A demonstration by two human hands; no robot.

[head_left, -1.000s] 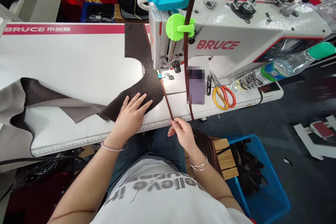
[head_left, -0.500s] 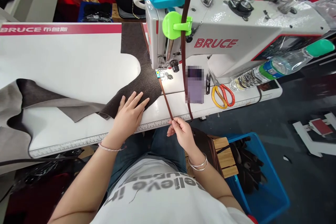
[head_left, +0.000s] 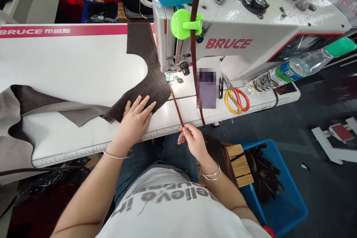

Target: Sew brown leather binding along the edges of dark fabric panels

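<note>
My left hand point(head_left: 135, 121) lies flat with fingers spread on a dark brown fabric piece point(head_left: 152, 91), near its front edge. The fabric runs back past the needle area of a white sewing machine point(head_left: 228, 22), and its lighter folds point(head_left: 83, 109) trail to the left. Between thumb and fingers, my right hand point(head_left: 192, 139) pinches a narrow brown binding strip point(head_left: 176, 104) at the table's front edge. That strip stretches straight from the presser foot to my fingers. Another brown strip point(head_left: 193, 50) hangs down in front of the machine head, through a green clip point(head_left: 181, 24).
Scissors point(head_left: 236, 98) with yellow and red handles, small black thread snips point(head_left: 221, 87) and a blurred-out purple item point(head_left: 206, 89) lie right of the needle. A water bottle point(head_left: 290, 70) leans farther right. Below stands a blue bin point(head_left: 290, 193) holding dark pieces.
The fabric beneath my left hand has shifted slightly back and left, and the hand has moved with it. My right hand keeps its pinch on the strip, almost unmoved.
</note>
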